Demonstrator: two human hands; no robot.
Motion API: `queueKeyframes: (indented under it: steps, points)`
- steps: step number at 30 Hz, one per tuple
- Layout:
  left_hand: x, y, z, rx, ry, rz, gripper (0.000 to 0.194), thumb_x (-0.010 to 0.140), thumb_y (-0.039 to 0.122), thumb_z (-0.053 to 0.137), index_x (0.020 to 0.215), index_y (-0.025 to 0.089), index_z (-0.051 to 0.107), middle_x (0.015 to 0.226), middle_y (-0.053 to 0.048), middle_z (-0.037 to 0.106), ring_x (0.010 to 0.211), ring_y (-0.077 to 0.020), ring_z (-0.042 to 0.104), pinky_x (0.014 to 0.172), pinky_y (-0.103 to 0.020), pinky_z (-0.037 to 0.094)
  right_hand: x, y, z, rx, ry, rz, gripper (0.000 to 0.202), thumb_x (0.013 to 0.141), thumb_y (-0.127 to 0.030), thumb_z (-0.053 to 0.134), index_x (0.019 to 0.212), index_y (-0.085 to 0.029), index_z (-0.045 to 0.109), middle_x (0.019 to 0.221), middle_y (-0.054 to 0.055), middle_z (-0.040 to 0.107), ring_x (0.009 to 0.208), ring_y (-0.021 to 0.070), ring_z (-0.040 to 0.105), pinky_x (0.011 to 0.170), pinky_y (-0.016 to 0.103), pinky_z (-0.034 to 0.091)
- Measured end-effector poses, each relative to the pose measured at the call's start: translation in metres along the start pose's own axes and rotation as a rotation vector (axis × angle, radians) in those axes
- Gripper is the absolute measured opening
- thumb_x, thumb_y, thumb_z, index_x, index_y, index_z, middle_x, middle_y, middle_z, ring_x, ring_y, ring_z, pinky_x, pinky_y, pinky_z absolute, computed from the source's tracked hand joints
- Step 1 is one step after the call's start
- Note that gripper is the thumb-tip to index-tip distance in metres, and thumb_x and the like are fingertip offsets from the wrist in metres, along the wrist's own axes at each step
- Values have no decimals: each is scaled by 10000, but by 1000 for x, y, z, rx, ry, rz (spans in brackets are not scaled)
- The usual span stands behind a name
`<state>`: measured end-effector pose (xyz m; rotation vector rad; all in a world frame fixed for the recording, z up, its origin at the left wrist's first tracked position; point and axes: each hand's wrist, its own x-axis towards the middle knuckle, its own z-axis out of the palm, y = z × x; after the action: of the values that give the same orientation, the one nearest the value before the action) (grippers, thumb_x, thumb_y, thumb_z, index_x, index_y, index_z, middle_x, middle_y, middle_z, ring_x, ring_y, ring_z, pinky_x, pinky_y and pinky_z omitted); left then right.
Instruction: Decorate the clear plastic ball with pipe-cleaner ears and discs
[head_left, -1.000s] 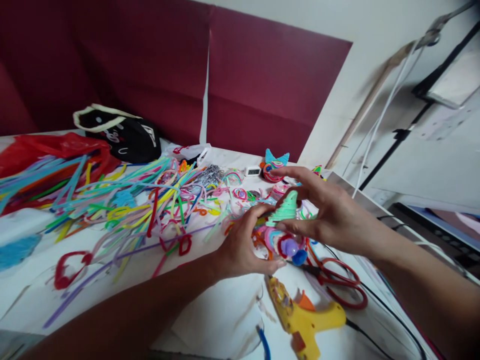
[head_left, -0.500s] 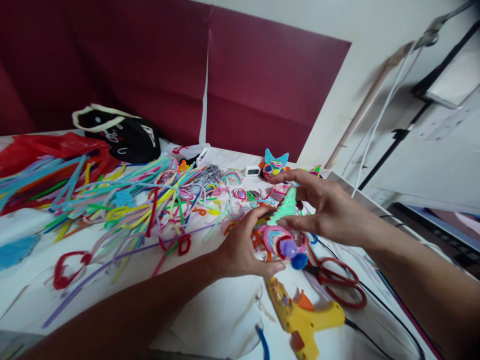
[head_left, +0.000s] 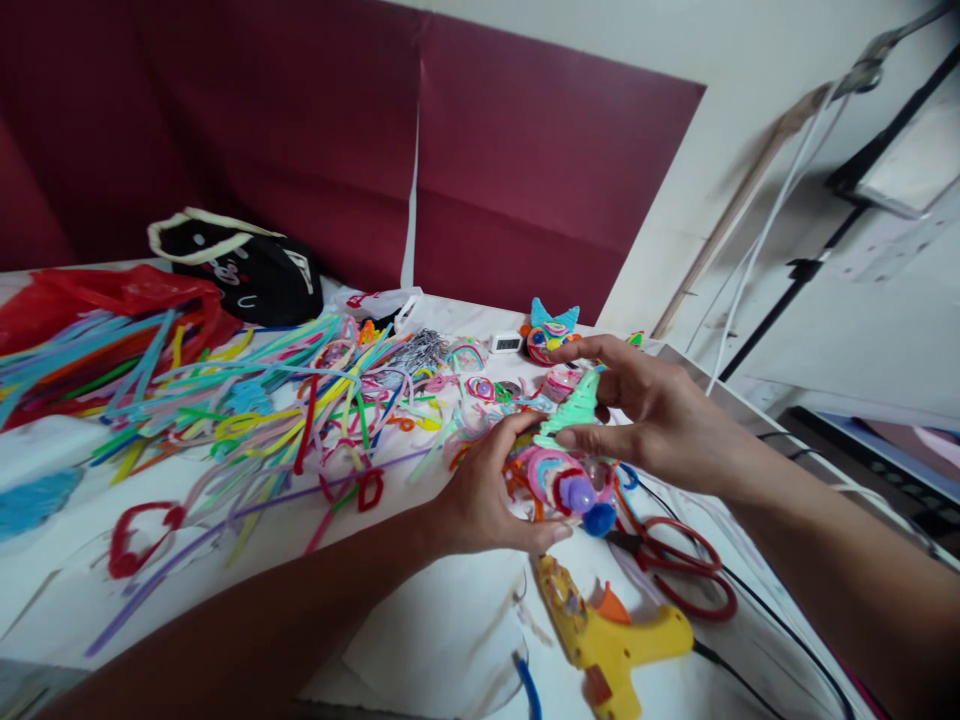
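Observation:
My left hand (head_left: 484, 490) is wrapped round a colourful pipe-cleaner piece (head_left: 547, 472) with pink, red and light-blue coils, a purple ball and a blue pompom. A mint-green pointed piece (head_left: 574, 408) stands tilted on its upper side. My right hand (head_left: 637, 410) pinches the green piece between thumb and fingers, its index finger stretched out above. Just below my hands lie a yellow glue gun (head_left: 622, 640) and red-handled scissors (head_left: 682, 565), whose blades are partly hidden by the piece.
Many coloured pipe cleaners (head_left: 300, 390) cover the left and middle of the table. Behind are a black bag (head_left: 247, 280), a small digital clock (head_left: 505, 343) and a blue-eared figure (head_left: 551, 330). A cable runs along the right.
The view has shifted very slightly. Both hands keep nearly the same place, and the green piece has tilted a little.

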<state>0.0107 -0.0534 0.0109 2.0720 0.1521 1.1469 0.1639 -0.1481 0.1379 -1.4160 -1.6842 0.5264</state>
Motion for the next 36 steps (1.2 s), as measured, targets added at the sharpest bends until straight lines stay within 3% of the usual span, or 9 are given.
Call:
queueKeyframes:
  steps: [6,12,19,24,28,31,36]
  points:
    - [-1,0,0,12,1,0,949,544,379,854,1357,185,404,1293,-143,601,1152,-327,624,980,-439,531,-1,2,1,-22,14,12,531,700,-156,757,1194,-208,571,541,-117,413,418,71,405,346,170,327]
    - [-1,0,0,23,-5,-21,953,536,376,851,1355,178,405,1301,-144,596,1167,-329,610,1000,-441,510,-4,5,3,-12,0,64,526,736,-204,743,1208,-233,513,611,-83,494,485,106,480,413,211,403]
    - [1,4,-1,-35,-38,-83,948,531,373,848,1351,180,413,1291,-129,597,1148,-315,615,1009,-427,500,-11,8,-3,-241,-36,-129,537,811,-200,705,1298,-261,485,718,-30,544,702,173,582,672,299,511]
    - [1,2,-2,-45,-53,-72,956,533,380,847,1360,180,411,1302,-133,583,1152,-314,608,1018,-430,491,-13,9,-3,-312,-18,-170,488,832,-180,668,1281,-262,495,710,-26,581,739,193,621,733,318,520]
    - [0,0,-1,-53,-59,-61,962,533,391,852,1361,169,414,1307,-142,574,1163,-319,599,1033,-441,477,-14,10,-1,-371,10,-189,477,801,-147,669,1236,-270,515,930,18,663,879,210,648,754,310,524]
    - [-1,1,-1,-70,-65,-58,951,539,381,853,1358,166,421,1299,-138,584,1168,-318,599,1037,-434,473,-15,9,-1,-430,24,-214,467,782,-129,678,1200,-272,526,1141,37,644,895,194,645,763,302,522]
    - [0,3,0,-86,-57,-64,945,532,361,866,1353,181,434,1289,-124,590,1170,-306,602,1037,-414,472,-17,10,-2,-429,6,-276,438,784,-107,670,1149,-272,495,1137,31,620,929,190,649,742,276,522]
